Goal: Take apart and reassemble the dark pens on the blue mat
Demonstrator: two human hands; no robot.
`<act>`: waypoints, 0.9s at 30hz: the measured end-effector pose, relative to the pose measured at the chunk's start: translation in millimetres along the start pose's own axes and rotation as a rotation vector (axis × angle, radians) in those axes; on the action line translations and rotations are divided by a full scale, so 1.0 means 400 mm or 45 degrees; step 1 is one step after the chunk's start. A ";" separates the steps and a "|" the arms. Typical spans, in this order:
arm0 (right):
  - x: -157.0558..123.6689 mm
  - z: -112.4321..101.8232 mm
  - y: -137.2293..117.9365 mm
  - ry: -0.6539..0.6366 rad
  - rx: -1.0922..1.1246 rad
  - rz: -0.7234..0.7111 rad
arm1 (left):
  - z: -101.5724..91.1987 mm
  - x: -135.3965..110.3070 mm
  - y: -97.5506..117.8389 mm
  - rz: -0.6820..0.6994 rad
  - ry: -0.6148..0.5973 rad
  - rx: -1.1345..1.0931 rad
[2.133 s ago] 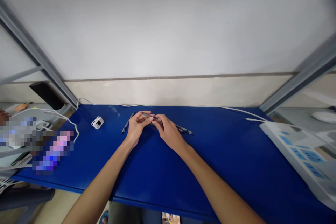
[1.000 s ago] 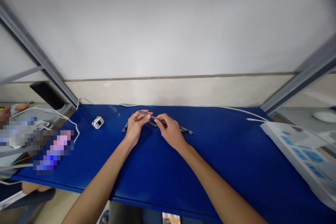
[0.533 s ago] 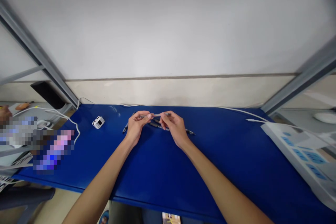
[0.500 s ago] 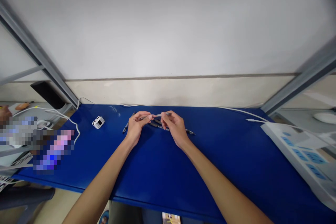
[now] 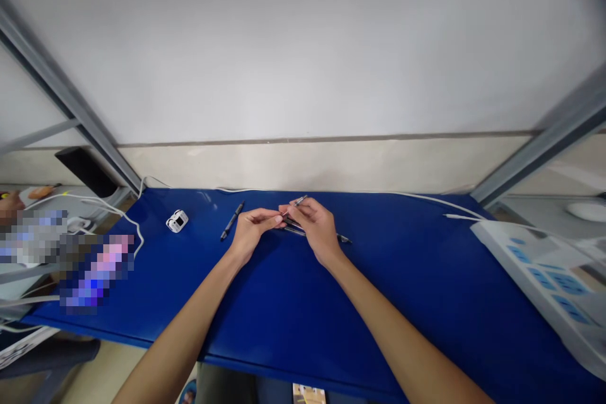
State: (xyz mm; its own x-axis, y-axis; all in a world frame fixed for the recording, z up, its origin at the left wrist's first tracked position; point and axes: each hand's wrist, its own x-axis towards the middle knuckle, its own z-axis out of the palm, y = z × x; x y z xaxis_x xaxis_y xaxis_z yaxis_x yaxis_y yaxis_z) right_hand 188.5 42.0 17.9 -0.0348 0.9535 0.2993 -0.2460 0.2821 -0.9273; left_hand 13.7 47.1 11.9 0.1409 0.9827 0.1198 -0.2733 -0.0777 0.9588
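Both my hands meet over the far middle of a blue table [image 5: 293, 303]. My right hand [image 5: 316, 227] pinches a thin pen part [image 5: 299, 201] whose tip sticks up past the fingers. My left hand [image 5: 250, 231] has its fingers closed, fingertips touching the right hand's; what they pinch is too small to make out. A dark pen [image 5: 231, 220] lies on the table just left of my left hand. More dark pens [image 5: 341, 238] lie under and to the right of my right hand.
A small white device [image 5: 177, 221] sits at the far left of the table. A white cable [image 5: 416, 197] runs along the back edge. A white panel with blue buttons [image 5: 544, 271] lies at the right. Grey frame posts stand at both sides.
My hands had held a pen stretched between them; now they have come together, and the right hand holds a thin part pointing up. The pen at the left lies uncovered.
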 end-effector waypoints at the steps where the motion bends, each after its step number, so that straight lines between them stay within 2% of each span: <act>1: 0.001 -0.002 0.003 0.034 -0.010 -0.004 | 0.003 -0.002 0.001 0.005 -0.011 0.010; 8: 0.009 -0.003 0.018 0.164 -0.137 -0.077 | 0.008 -0.013 0.002 0.056 -0.071 0.145; 16: 0.009 0.000 0.013 0.050 -0.171 -0.070 | 0.014 -0.008 -0.005 0.098 -0.074 0.130; 20: 0.015 -0.004 0.003 0.095 0.114 0.000 | 0.013 -0.003 0.001 0.174 0.049 0.166; 24: 0.033 -0.032 -0.017 0.182 0.436 0.102 | 0.006 -0.002 0.008 0.216 0.194 0.214; 27: 0.039 -0.063 -0.037 0.116 0.665 0.273 | 0.003 -0.002 0.009 0.216 0.224 0.239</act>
State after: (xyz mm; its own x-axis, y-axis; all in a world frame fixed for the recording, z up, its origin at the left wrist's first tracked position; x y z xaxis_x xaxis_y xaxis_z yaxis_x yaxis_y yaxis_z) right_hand 215.8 55.4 30.6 -0.0590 0.9955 0.0747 -0.6894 0.0135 -0.7242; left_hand 13.8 46.0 15.4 -0.0634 0.9659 0.2512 -0.0961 -0.2564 0.9618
